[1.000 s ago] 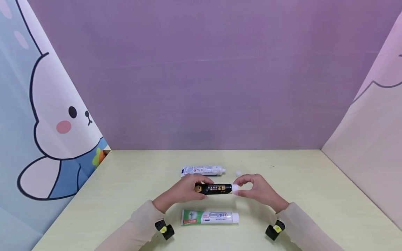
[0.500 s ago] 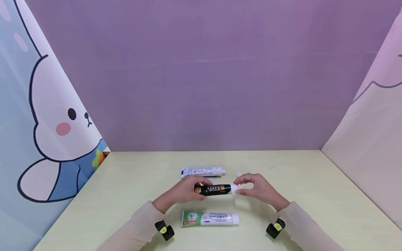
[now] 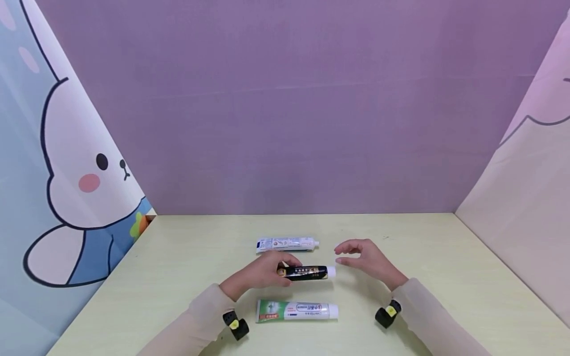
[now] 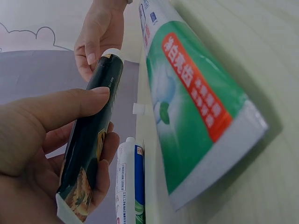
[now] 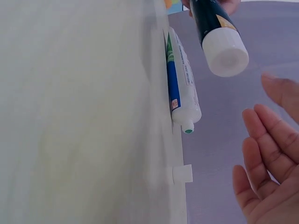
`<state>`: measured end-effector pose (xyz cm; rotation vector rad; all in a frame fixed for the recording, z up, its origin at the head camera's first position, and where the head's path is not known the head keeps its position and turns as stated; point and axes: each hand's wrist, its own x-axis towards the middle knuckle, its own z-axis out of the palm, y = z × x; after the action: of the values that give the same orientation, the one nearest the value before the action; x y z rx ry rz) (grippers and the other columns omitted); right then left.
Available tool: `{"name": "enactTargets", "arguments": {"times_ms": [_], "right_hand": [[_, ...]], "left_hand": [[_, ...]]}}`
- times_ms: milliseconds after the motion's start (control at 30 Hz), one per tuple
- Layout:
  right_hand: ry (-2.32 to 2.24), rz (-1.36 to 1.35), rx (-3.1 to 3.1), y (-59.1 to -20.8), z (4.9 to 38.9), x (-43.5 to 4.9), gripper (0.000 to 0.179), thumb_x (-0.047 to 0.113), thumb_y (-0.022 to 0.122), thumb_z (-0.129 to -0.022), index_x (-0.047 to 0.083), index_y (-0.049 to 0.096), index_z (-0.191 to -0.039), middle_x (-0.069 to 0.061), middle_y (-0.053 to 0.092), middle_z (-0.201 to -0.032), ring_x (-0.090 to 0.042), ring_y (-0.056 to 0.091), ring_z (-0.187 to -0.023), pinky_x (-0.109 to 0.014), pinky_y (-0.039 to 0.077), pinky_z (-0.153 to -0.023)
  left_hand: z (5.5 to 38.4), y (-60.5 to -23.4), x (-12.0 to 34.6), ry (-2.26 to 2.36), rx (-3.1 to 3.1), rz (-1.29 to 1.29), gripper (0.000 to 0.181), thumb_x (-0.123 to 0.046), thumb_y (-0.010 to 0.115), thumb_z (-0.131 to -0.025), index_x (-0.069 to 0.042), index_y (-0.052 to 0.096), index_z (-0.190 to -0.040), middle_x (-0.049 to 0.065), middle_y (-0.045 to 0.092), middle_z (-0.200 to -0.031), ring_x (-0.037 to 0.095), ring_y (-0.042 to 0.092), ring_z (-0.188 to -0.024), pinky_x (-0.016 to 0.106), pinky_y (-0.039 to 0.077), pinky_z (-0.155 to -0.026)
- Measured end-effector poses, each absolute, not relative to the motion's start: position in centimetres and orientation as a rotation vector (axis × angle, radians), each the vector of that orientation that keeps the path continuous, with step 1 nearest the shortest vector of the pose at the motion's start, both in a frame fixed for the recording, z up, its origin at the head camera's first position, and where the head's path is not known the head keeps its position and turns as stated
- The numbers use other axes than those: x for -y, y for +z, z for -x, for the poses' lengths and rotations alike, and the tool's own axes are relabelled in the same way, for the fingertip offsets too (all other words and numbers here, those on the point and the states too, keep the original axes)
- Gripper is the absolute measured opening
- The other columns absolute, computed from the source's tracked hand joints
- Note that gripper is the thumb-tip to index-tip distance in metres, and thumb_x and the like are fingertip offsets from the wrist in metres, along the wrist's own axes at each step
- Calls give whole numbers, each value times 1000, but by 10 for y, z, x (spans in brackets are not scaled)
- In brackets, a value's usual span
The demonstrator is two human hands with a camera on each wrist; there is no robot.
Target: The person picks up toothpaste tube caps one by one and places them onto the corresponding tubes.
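Observation:
My left hand (image 3: pixel 267 271) grips a black toothpaste tube (image 3: pixel 308 273) near its tail, thumb on one side and fingers on the other. A white cap (image 5: pixel 226 52) sits on the tube's right end. Just beyond that end is my right hand (image 3: pixel 366 257), apart from the tube, its fingers relaxed and holding nothing. Behind the held tube lies a white and blue toothpaste tube (image 3: pixel 287 244), its nozzle (image 5: pixel 188 127) bare. A small loose white cap (image 5: pixel 182 173) rests on the table to the right of that nozzle.
Closer to the person, a green and white toothpaste tube (image 3: pixel 296 310) with its cap on lies flat on the pale table (image 3: pixel 178 257). A purple panel (image 3: pixel 285 123) rises along the back, with printed panels at both sides.
My right hand has let go of the black tube's white cap and moved slightly back and right. My left hand still holds the black tube, now slightly nearer the person.

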<state>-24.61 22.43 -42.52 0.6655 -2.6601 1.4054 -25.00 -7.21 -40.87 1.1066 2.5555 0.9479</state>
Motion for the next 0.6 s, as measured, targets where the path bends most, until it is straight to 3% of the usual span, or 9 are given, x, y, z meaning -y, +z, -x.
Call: {"name": "enactTargets", "arguments": {"times_ms": [267, 600], "right_hand": [[1415, -415, 2700, -422, 259, -227, 20, 17, 72, -83, 6, 70, -100, -4, 69, -98, -18, 57, -92, -33, 47, -83], [1458, -337, 2700, -427, 271, -228, 28, 12, 71, -83, -3, 66, -106, -13, 67, -104, -18, 59, -89, -27, 48, -76]], "left_hand": [[251, -412, 72, 936, -2533, -1105, 39, -7, 75, -77, -12, 66, -114, -3, 67, -106, 6, 55, -91, 24, 44, -79], [252, -419, 72, 934, -2503, -1063, 42, -5, 74, -76, -14, 65, -116, -4, 64, -109, 5, 55, -93, 22, 45, -78]]}}
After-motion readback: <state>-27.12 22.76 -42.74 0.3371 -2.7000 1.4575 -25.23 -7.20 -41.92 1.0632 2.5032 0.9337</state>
